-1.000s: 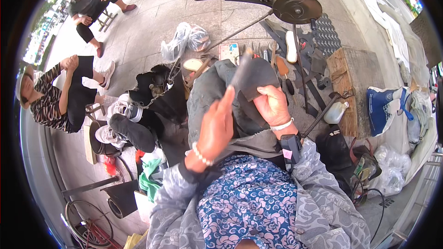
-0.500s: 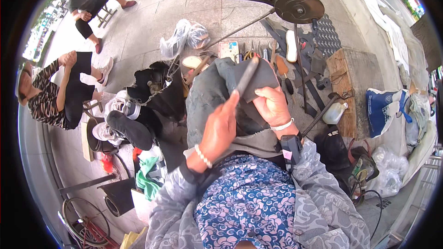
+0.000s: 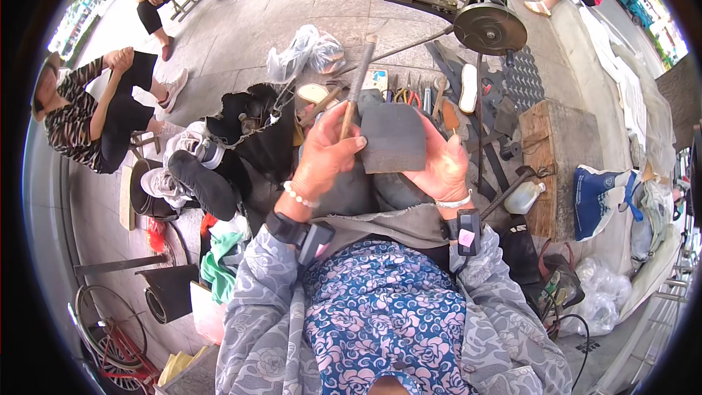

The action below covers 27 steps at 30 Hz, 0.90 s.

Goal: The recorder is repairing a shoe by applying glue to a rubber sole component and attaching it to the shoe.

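Observation:
My left hand [image 3: 329, 148] is closed round a slim rod-shaped rasp [image 3: 358, 84], ribbed along its middle, which points up and away from me. Its thumb reaches the left edge of a dark grey, roughly square rubber piece [image 3: 393, 135]. My right hand [image 3: 444, 164] holds that piece from the right, its fingers partly hidden behind it. The piece is raised over my lap, where a dark grey cloth [image 3: 344, 194] lies, and its thick lower edge faces me.
Pliers and other hand tools [image 3: 409, 96] lie on the pavement ahead. A sewing machine's wheel [image 3: 490, 29] stands beyond. To the right are a wooden box [image 3: 559, 168] and a plastic bottle [image 3: 525, 197]; to the left, several shoes [image 3: 201, 183]. Two people [image 3: 95, 110] sit at left.
The rasp was slanted across the rubber piece; now my left hand holds it raised beside the piece. The rubber piece has been lifted and tilted, showing its flat face. The whole view has shifted slightly.

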Available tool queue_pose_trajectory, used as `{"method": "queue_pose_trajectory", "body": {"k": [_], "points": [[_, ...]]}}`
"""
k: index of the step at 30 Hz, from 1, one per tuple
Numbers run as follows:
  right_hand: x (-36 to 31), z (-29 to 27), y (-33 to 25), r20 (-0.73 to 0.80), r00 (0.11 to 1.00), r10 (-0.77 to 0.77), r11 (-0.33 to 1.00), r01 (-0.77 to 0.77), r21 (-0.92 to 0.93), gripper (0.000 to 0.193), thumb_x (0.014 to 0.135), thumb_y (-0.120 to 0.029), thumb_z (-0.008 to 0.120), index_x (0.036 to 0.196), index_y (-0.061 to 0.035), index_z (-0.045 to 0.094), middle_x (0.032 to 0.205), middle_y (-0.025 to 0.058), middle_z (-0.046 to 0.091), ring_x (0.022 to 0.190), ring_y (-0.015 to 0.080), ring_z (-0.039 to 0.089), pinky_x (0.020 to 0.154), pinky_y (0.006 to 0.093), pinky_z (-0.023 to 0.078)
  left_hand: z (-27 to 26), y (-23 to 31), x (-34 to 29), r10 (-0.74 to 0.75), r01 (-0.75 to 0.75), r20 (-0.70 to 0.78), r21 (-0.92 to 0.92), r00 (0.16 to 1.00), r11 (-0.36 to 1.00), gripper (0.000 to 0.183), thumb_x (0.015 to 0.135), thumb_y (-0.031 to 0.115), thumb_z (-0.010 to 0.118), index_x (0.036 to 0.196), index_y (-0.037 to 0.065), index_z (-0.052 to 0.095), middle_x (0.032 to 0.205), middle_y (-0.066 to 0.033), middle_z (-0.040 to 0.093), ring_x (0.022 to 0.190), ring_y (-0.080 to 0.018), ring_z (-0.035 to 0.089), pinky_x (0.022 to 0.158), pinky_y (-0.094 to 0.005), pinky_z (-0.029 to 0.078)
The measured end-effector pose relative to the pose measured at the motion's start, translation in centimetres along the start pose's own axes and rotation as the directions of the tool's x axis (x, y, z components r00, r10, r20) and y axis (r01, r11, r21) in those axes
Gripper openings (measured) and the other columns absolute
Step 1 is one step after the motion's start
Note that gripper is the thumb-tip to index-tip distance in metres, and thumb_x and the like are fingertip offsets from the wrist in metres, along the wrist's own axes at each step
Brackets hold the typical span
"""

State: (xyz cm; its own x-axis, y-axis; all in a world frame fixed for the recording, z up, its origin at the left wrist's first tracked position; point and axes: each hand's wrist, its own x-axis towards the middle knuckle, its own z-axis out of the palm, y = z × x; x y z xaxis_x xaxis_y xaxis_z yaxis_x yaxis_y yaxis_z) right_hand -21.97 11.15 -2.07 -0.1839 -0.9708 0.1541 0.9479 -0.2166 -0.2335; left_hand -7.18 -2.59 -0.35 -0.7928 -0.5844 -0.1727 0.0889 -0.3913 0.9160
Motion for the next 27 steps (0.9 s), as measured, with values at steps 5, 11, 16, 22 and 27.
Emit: {"method": "queue_pose_trajectory", "body": {"k": [5,11,16,22,27], "points": [[-0.4,0.5,0.4,-0.145,0.98,0.134,0.907,-0.18,-0.381,0.069,0.078,-0.022,0.064,0.132,0.0025,0.031,0.127,0.016,0.045,0.117,0.0278,0.045,0.1,0.0408,0.035,-0.3,1.6,0.2,-0.069,0.025,0.142,0.293,0.987,0.956,0.068,0.074,0.0,0.063,0.135,0.004,0.033,0.084,0.001,0.053,0.059,-0.0046,0.047,0.05,-0.0177,0.039],[0.0,-0.6,0.5,-0.278,0.96,-0.034,0.961,-0.044,-0.272,0.054,0.076,0.003,0.048,0.128,0.0032,0.038,0.125,0.0133,0.049,0.113,0.0262,0.049,0.099,0.039,0.037,0.6,-1.2,0.9,0.57,-0.574,0.302,0.723,0.764,0.385,0.05,0.081,0.001,0.055,0.129,0.001,0.04,0.085,-0.0101,0.059,0.071,-0.0238,0.058,0.071,-0.0311,0.046],[0.1,0.5,0.6,-0.216,0.974,-0.072,0.964,0.012,-0.267,0.059,0.067,0.008,0.042,0.126,0.0,0.042,0.115,0.009,0.054,0.106,0.0214,0.053,0.092,0.0342,0.041,2.5,-1.3,-5.7,0.243,-0.401,0.327,0.828,0.913,0.393,0.047,0.081,-0.005,0.048,0.127,0.005,0.045,0.08,-0.0209,0.054,0.069,-0.0387,0.054,0.061,-0.0412,0.045],[0.8,-1.9,2.8,-0.284,0.957,-0.055,0.932,-0.053,-0.358,0.055,0.07,0.011,0.042,0.122,-0.0054,0.046,0.104,0.0039,0.055,0.095,0.0165,0.056,0.082,0.0296,0.045,2.1,-1.2,0.9,0.404,-0.38,0.246,0.878,0.881,0.293,0.04,0.082,-0.004,0.044,0.123,-0.002,0.048,0.091,-0.0232,0.058,0.082,-0.0357,0.057,0.07,-0.038,0.045],[0.4,-1.5,1.5,-0.236,0.962,-0.139,0.962,0.075,-0.263,0.055,0.07,0.009,0.042,0.123,-0.0054,0.045,0.112,0.0056,0.053,0.103,0.0189,0.053,0.089,0.0329,0.043,2.7,-1.9,-3.3,0.475,-0.53,0.404,0.832,0.781,0.163,0.047,0.078,-0.004,0.048,0.125,0.003,0.048,0.082,-0.0222,0.056,0.069,-0.0376,0.056,0.062,-0.0419,0.045]]}}
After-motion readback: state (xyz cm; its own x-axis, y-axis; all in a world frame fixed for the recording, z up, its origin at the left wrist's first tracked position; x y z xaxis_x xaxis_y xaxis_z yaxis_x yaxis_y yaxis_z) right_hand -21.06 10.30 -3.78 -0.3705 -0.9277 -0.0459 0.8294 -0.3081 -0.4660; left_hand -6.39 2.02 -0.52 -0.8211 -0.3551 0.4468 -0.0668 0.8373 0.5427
